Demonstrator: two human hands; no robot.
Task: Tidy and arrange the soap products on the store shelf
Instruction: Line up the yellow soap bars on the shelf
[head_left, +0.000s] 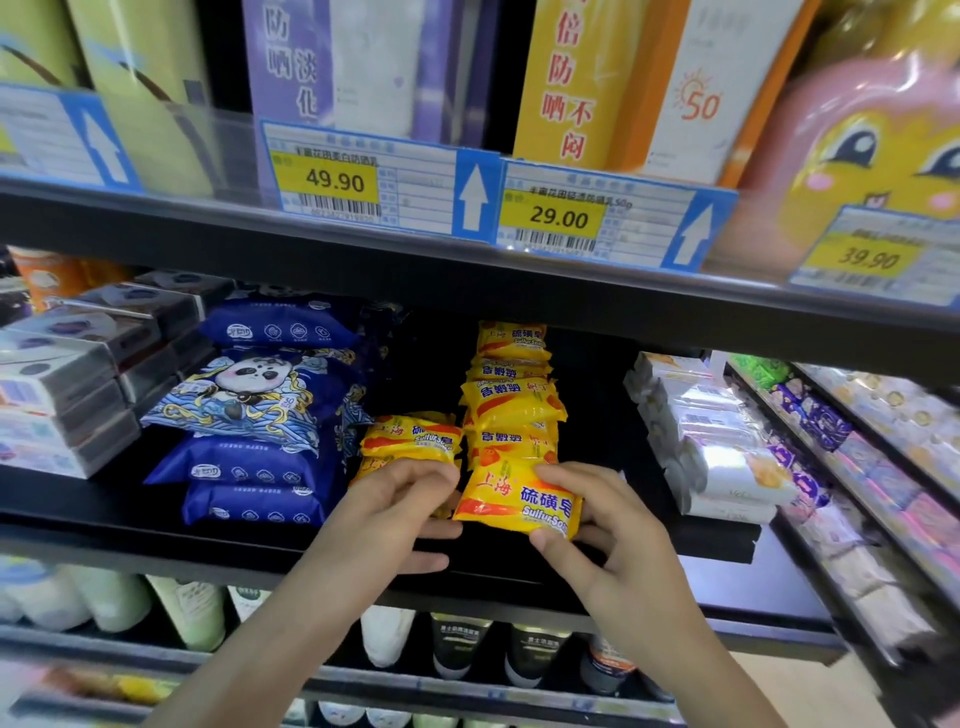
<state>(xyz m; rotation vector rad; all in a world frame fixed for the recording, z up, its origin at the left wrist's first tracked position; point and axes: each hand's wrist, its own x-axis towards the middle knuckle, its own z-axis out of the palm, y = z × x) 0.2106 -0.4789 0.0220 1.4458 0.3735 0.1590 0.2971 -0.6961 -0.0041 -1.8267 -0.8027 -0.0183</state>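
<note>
A person's two hands reach into the middle level of a dark shop shelf (597, 551). The right hand (608, 525) pinches a yellow soap pack (519, 501) between thumb and fingers, at the shelf's front edge, label facing up. Just behind it a stack of the same yellow packs (511, 395) runs back into the shelf. The left hand (395, 506) has its fingers curled over the front of a shorter pile of yellow packs (413, 439), just beside the held pack on its left. Left of that pile lie blue packs (260, 415), one printed with a panda, and further left grey boxes (67, 384) are stacked. To the right sit pale wrapped bars (711, 441). On the level above stand tall boxes behind price tags (558, 215) reading 49.90, 29.00 and 39.90. Bottles (457, 644) line the level below.
</note>
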